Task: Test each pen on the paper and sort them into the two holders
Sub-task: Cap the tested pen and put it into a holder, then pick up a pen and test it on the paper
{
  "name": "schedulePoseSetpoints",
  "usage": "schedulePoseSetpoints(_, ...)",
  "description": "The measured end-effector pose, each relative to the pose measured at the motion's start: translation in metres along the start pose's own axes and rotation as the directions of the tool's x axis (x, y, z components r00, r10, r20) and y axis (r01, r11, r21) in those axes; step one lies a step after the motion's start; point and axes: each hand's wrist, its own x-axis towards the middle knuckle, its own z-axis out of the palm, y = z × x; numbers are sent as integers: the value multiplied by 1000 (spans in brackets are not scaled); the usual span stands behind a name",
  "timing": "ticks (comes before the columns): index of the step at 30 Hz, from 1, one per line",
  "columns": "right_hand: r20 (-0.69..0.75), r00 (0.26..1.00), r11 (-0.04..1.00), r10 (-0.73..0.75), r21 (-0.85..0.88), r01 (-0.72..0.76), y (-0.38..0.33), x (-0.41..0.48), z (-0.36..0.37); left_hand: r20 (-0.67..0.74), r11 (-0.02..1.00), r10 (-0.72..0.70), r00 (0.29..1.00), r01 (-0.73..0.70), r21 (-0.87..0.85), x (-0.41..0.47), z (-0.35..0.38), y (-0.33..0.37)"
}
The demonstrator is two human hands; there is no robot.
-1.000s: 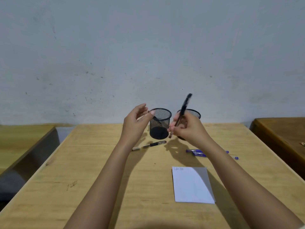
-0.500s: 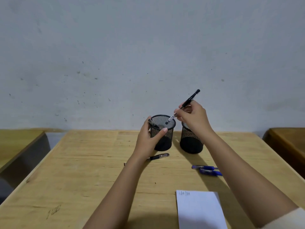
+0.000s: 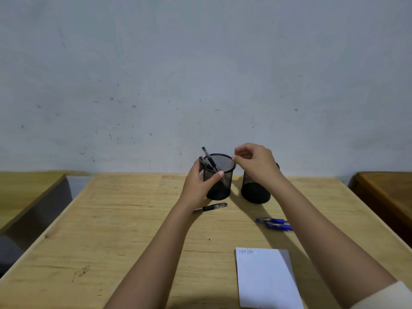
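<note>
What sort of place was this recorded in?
Likely a classroom or study room: a plain wooden desk stands against a bare, scuffed wall, another desk sits on each side, and it carries mesh pen holders, pens and paper.

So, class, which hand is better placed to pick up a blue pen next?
Right. The right hand appears to hold nothing and is on the side of the blue pens; the left hand grips the left holder.

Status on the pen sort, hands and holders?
Left hand grips left holder; right hand curled, empty. Two black pens in left holder. Black pen, two blue pens lie on table; nothing blocking.
</note>
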Motion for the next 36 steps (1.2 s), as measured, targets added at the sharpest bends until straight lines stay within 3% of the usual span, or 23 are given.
schedulePoseSetpoints(3,-15,999,999,-36,7,36,-2,-21,-3,40,992,-15,999,10,122,-15,-15,-2)
schedulePoseSetpoints(6,95,993,997,-74,0,74,2,-47,7,71,947,-67,995,41,319,-47,-38,-10)
schedulePoseSetpoints(12,374,921,961,-113,-194,197,14,-80,55,99,663,-172,980,41,748,-108,-81,-40)
schedulePoseSetpoints(16,440,883,895,-165,-309,321,17,-82,77,94,536,-255,962,60,842,-131,-91,-50)
schedulePoseSetpoints(19,489,849,824,-199,-385,415,18,-83,87,87,512,-256,963,59,857,-134,-89,-50)
schedulePoseSetpoints(24,452,865,751,-217,-489,444,15,-83,92,74,503,-230,970,54,862,-135,-88,-50)
schedulePoseSetpoints(26,392,895,835,-215,-402,376,10,-84,92,72,536,-215,974,56,843,-135,-90,-50)
schedulePoseSetpoints(28,274,946,969,-172,-126,213,0,-88,92,81,644,-193,978,64,763,-134,-91,-47)
schedulePoseSetpoints(29,222,963,988,-151,42,146,-5,-91,92,86,743,-187,979,84,664,-135,-91,-44)
schedulePoseSetpoints(31,164,981,953,-104,299,51,-15,-93,88,83,932,-169,982,132,336,-138,-86,-36)
schedulePoseSetpoints(32,163,984,912,-72,410,-1,-19,-95,86,61,972,-164,984,151,179,-139,-82,-29)
schedulePoseSetpoints(34,197,980,781,4,611,-127,-26,-101,81,-3,989,-139,990,139,-54,-139,-72,-17)
schedulePoseSetpoints(36,244,968,647,58,729,-223,-30,-107,74,-89,994,-33,995,23,-111,-134,-68,-8)
